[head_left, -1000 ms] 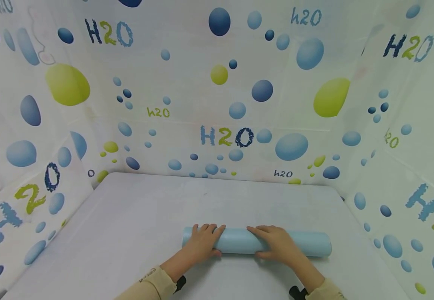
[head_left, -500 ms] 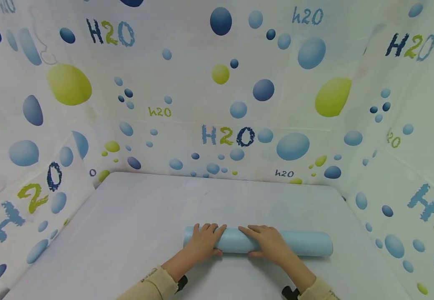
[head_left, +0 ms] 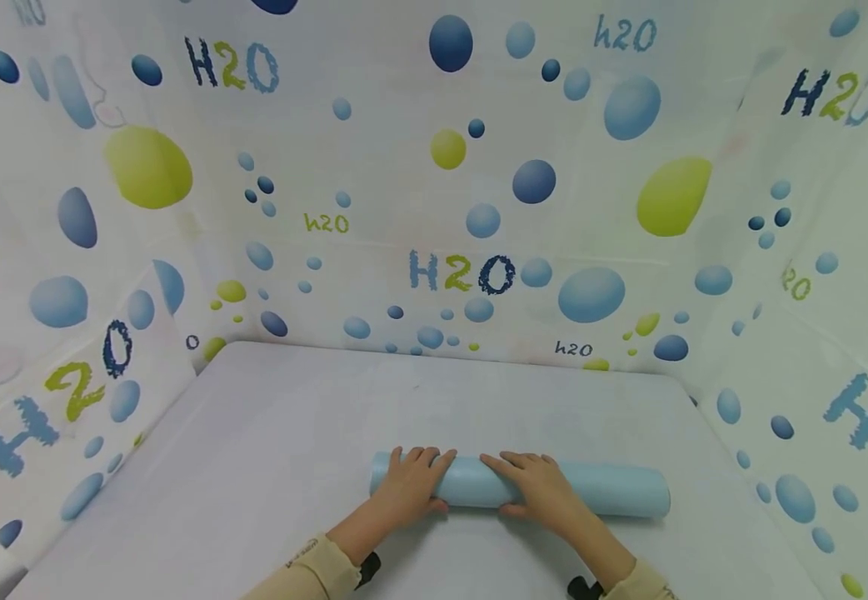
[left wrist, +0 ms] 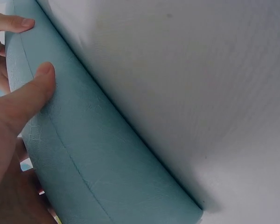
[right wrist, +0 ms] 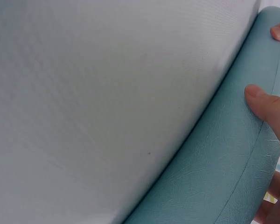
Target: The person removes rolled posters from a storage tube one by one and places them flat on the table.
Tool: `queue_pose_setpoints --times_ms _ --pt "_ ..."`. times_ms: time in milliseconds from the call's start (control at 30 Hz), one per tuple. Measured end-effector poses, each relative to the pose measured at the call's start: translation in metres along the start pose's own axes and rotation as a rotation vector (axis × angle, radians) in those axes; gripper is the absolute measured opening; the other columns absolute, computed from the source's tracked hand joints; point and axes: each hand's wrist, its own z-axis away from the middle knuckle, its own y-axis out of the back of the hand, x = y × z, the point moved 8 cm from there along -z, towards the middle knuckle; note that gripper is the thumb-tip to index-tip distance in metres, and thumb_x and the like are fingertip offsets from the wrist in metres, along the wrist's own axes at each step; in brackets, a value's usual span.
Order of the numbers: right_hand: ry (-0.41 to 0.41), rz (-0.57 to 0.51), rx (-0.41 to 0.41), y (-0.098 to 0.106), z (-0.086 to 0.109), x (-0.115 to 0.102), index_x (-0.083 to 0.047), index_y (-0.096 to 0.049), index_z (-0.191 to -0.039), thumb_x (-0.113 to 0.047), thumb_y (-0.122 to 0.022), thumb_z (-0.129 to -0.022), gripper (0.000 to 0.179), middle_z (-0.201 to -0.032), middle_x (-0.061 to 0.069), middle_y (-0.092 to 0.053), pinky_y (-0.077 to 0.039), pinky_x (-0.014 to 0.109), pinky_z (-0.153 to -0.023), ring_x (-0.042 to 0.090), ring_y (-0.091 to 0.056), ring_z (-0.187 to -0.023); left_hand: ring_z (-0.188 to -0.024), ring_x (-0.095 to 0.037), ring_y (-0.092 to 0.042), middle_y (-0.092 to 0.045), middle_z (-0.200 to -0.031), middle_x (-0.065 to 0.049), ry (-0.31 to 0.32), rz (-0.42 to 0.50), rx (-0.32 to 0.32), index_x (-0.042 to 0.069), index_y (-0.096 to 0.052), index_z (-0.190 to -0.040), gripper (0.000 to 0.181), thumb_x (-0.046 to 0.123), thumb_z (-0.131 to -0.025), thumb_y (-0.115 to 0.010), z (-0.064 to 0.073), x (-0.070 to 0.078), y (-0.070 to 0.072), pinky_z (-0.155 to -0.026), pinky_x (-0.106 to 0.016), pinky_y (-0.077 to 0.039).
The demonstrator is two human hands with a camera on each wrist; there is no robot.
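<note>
A light blue roll (head_left: 614, 489) with a leather-like, finely creased surface lies crosswise on the white table. One thin line runs along its length in the left wrist view. My left hand (head_left: 406, 486) grips the roll near its left end, fingers over the top and thumb (left wrist: 43, 84) on the near side. The right hand (head_left: 542, 490) holds the roll around its middle in the same way, its thumb (right wrist: 266, 105) pressed on the near side. Both hands' fingertips are partly hidden behind the roll in the wrist views.
The white tabletop (head_left: 314, 400) stretches behind and to both sides of the roll. A white sheet (head_left: 374, 167) printed with blue and green dots and H2O lettering encloses the table at the back and sides.
My right hand has slid left along the roll, closer to the left hand. The left hand keeps its place on the roll. The head view has shifted slightly.
</note>
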Motion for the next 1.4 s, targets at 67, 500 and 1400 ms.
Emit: queue_pose_setpoints --times_ms 67,500,1400 --pt "-0.001 -0.007 0.007 0.0 0.001 0.001 -0.022 -0.045 -0.135 -0.039 -0.077 -0.068 0.076 -0.121 0.01 -0.056 -0.042 0.056 -0.082 0.031 -0.056 -0.104 -0.111 -0.027 -0.049 -0.052 -0.122 -0.008 -0.003 0.007 -0.001 0.013 -0.043 -0.135 0.074 0.046 -0.075 -0.069 -0.001 -0.001 -0.001 -0.089 -0.052 -0.037" --pt "0.002 -0.009 -0.001 -0.002 0.001 0.003 -0.023 -0.046 -0.135 -0.041 -0.077 -0.068 0.076 -0.121 0.01 -0.056 -0.042 0.054 -0.082 0.03 -0.056 -0.103 -0.121 -0.039 -0.041 -0.044 -0.132 -0.024 0.28 0.474 0.133 -0.005 -0.04 -0.134 0.063 0.037 -0.091 -0.055 0.022 -0.067 0.031 -0.098 -0.049 -0.033" --pt "-0.02 -0.017 -0.024 -0.004 -0.001 0.004 -0.025 -0.043 -0.137 -0.04 -0.076 -0.069 0.077 -0.124 0.01 -0.054 -0.04 0.055 -0.084 0.031 -0.054 -0.106 -0.107 -0.029 -0.056 -0.052 -0.12 -0.029 0.459 1.527 -0.169 -0.022 -0.034 -0.127 0.055 0.025 -0.098 -0.039 0.064 -0.104 -0.035 -0.087 -0.04 -0.046"
